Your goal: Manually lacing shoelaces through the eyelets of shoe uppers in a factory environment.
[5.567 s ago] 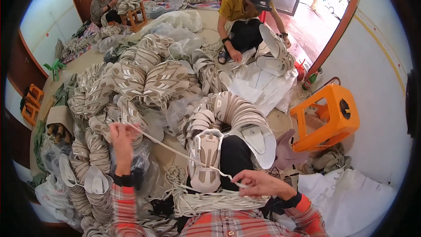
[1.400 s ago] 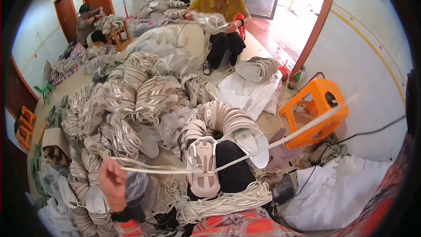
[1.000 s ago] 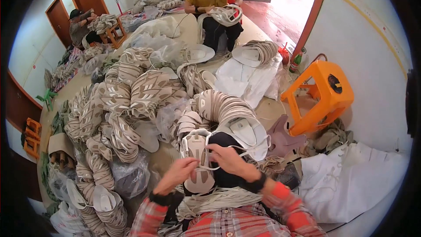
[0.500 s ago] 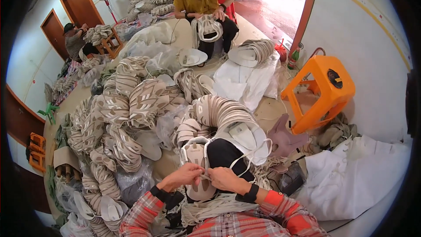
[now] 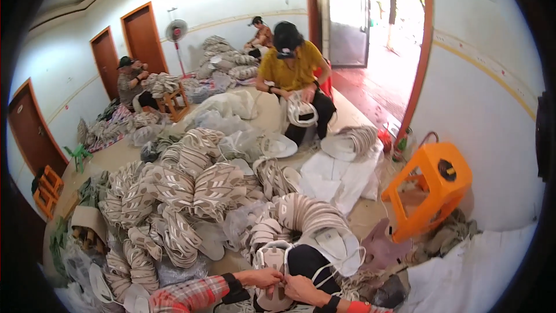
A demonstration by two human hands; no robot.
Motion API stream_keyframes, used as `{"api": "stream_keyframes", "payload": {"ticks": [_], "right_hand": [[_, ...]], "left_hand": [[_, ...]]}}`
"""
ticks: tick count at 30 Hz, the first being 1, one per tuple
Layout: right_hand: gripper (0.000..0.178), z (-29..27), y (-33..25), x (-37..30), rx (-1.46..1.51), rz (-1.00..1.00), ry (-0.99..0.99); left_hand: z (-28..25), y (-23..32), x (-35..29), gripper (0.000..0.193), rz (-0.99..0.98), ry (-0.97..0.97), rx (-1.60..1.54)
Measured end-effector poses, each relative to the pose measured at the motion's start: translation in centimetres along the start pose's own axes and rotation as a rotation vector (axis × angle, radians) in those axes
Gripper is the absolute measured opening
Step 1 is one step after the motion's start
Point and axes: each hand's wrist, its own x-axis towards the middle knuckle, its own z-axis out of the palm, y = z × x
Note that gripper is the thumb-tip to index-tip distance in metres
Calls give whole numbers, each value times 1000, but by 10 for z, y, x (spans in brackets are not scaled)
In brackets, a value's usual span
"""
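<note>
A beige shoe upper (image 5: 271,258) with a pale rim lies on my lap, beside my dark-trousered knee (image 5: 310,264). From the left, my left hand (image 5: 265,279) is closed at the upper's middle, its fingertips pinched on a white shoelace. My right hand (image 5: 302,290) meets it there, also closed in a pinch on the lace. The fingertips nearly touch, and the short piece of lace between them is hard to make out. Just beyond my knee curves a long nested row of similar uppers (image 5: 307,213), with loose lace ends hanging off its near end.
Heaped bundles of shoe uppers (image 5: 217,188) cover the floor to the left, among clear plastic bags (image 5: 234,139). An orange stool (image 5: 431,188) stands at right, near white sheeting (image 5: 475,272). Ahead, a person in yellow (image 5: 292,69) handles another upper; two more people sit farther back.
The view has tilted upward, so my hands and the shoe upper sit lower in the picture and more of the room shows. Both hands stay pinched together at the upper.
</note>
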Motion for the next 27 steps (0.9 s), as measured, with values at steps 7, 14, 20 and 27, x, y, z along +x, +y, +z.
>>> {"api": "stream_keyframes", "payload": {"ticks": [7,14,20,27], "right_hand": [[19,21,21,-17,139,-158,123],[27,22,36,11,239,80,22],[11,-22,13,-5,199,-181,293],[19,-10,12,-16,118,-27,3]], "left_hand": [[0,18,27,19,443,-156,905],[-10,16,26,19,469,-287,523],[-19,100,-24,12,282,393,1232],[-15,27,-6,24,294,128,791]]}}
